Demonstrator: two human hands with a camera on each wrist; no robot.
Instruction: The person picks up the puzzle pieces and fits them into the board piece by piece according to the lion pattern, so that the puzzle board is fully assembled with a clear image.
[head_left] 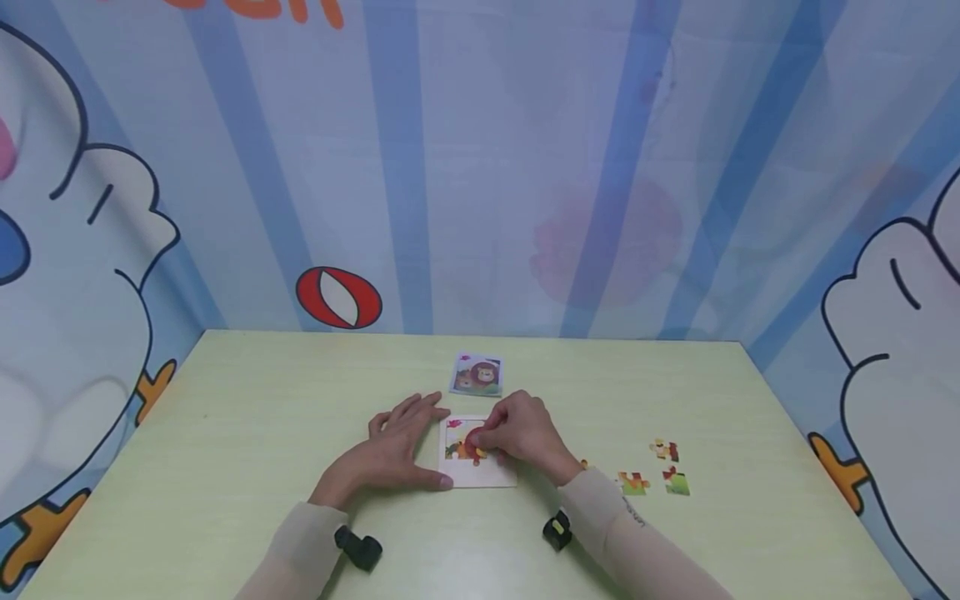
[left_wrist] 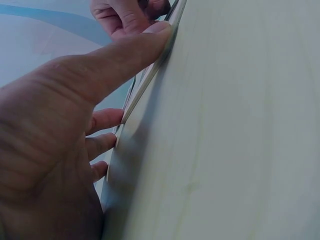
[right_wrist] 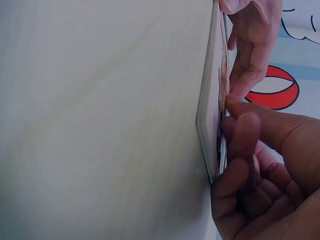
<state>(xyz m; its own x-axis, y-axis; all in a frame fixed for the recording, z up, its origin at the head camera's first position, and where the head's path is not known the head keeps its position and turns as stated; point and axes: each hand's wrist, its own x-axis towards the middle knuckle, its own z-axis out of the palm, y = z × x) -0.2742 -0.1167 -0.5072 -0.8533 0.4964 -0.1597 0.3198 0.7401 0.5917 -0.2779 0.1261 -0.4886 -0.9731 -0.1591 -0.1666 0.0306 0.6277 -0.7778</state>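
Note:
A small white puzzle board (head_left: 480,477) lies on the table between my hands, its upper part partly covered with picture pieces. My left hand (head_left: 396,450) rests at the board's left side with fingers spread. The left thumb (left_wrist: 145,40) touches the near edge, and the other fingertips lie along the far left side. Over the board, my right hand (head_left: 522,429) pinches a red-and-orange puzzle piece (head_left: 473,447) between thumb and forefinger, low against the picture. Its other fingers (right_wrist: 232,192) curl beside the board's right edge. The hand hides part of the piece and the board's upper right.
Behind the board lies a square lion picture card (head_left: 477,376). Loose puzzle pieces lie to the right: one (head_left: 664,450) farther back, another (head_left: 676,481) nearer, an orange-and-green one (head_left: 633,483), and one partly behind the right wrist. A printed cloth (head_left: 480,167) rises behind the table.

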